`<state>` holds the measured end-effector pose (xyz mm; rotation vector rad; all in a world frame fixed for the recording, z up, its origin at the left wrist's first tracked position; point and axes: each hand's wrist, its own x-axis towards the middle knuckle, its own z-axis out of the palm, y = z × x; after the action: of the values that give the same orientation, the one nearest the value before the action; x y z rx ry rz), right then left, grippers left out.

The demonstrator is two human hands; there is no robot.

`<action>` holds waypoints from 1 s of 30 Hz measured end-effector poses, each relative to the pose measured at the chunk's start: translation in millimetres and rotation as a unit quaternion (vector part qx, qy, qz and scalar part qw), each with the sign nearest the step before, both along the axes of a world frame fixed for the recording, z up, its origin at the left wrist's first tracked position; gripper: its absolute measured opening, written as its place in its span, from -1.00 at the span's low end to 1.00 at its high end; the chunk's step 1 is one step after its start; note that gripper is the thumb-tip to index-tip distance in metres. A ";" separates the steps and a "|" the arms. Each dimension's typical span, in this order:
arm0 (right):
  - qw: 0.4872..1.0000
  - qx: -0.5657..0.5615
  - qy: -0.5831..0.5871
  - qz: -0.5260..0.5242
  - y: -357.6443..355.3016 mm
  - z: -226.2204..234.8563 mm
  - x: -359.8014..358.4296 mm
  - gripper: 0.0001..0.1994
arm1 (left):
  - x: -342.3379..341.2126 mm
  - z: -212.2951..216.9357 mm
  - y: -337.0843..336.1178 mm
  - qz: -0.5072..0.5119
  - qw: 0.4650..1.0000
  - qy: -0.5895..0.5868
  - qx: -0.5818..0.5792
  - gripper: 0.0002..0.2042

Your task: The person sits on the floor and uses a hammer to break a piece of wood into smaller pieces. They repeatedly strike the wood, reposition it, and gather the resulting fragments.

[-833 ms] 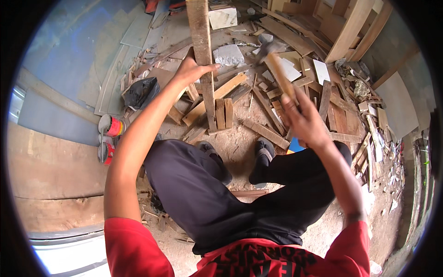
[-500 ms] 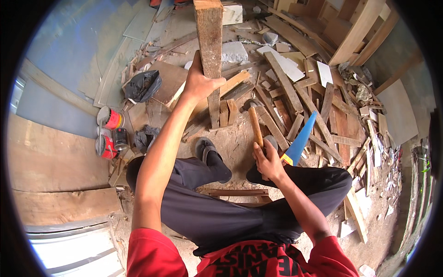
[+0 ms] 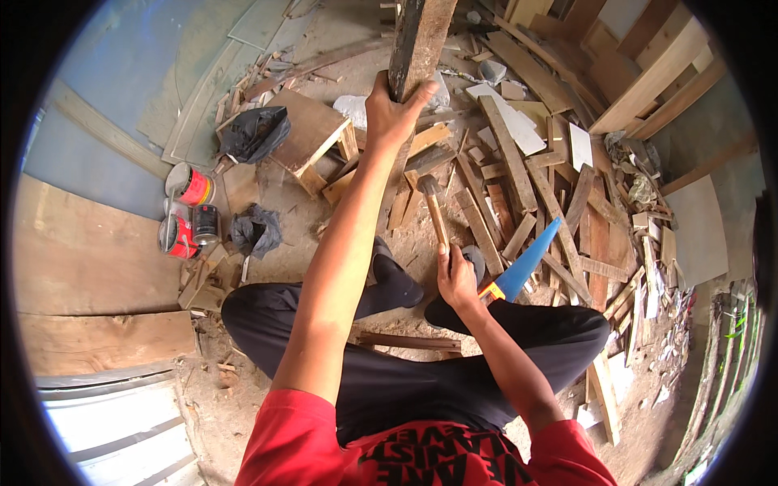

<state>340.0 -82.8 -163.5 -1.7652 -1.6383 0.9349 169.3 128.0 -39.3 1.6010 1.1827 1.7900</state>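
Observation:
My left hand [image 3: 392, 115] is wrapped round a long wooden beam [image 3: 425, 47], whose top runs out of the upper edge. The beam leans a little to the right, and my wrist hides part of its lower length. In my right hand [image 3: 459, 280] is a hammer [image 3: 437, 217], gripped by its wooden handle with the dark head upward. The head is apart from the beam. Just right of that hand, a handsaw [image 3: 527, 263] with a blue blade and yellow-orange part lies beside my right thigh; its grip is hidden.
Scrap boards [image 3: 519, 162] lie heaped at right centre. A wooden box-like piece [image 3: 309, 138] and black plastic bags [image 3: 254, 134] are at left, near paint cans [image 3: 191, 185]. Plywood [image 3: 97, 251] stands along the left wall. A short board [image 3: 409, 342] lies between my legs.
My left hand and the beam have moved right, and the beam now tilts. The hammer has turned in my right hand, so its head shows clearly.

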 end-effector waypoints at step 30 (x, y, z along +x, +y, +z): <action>0.987 0.142 -0.073 -0.007 75.2 -100.7 -55.8 -0.62 | -58.6 8.7 28.6 0.124 0.985 -0.116 -0.037 -0.41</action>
<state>284.2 -7.6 -264.2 -1.6774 -1.7494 0.5420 110.7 156.6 -30.5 1.2075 1.3655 1.9967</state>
